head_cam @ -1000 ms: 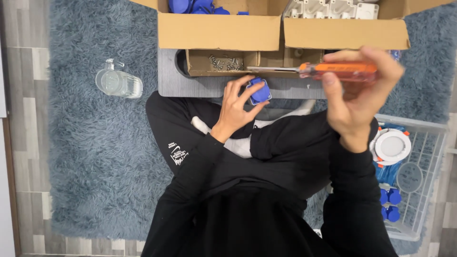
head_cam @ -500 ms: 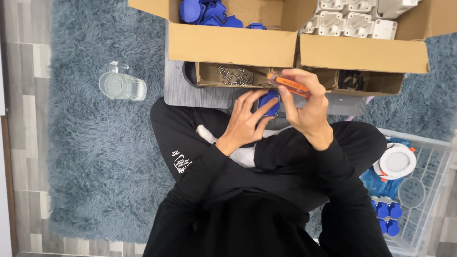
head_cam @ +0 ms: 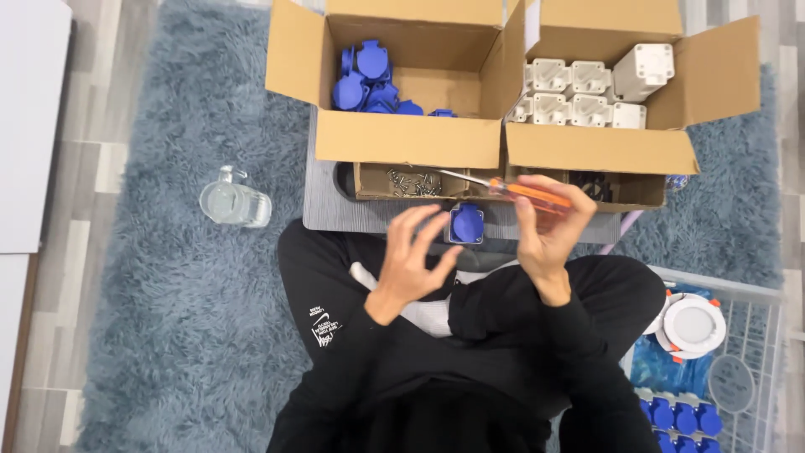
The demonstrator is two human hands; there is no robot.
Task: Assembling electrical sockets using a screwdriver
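My right hand (head_cam: 545, 231) grips an orange-handled screwdriver (head_cam: 524, 194); its metal tip points left toward a small cardboard tray of screws (head_cam: 409, 181). My left hand (head_cam: 411, 256) is open with fingers spread, just left of a blue socket part (head_cam: 466, 224) that rests on the grey lap board (head_cam: 335, 210). The hand does not hold the part. I sit cross-legged in black clothes.
Two open cardboard boxes stand beyond the board: the left one (head_cam: 402, 138) holds blue socket parts, the right one (head_cam: 599, 147) white housings. A clear glass jar (head_cam: 235, 203) sits on the blue-grey shaggy rug at left. A white wire basket (head_cam: 738, 352) at right holds round white and blue pieces.
My left hand has let go of the blue socket part and spread open. The right hand has swung the screwdriver from near the part toward the screw tray. The view has tilted up.
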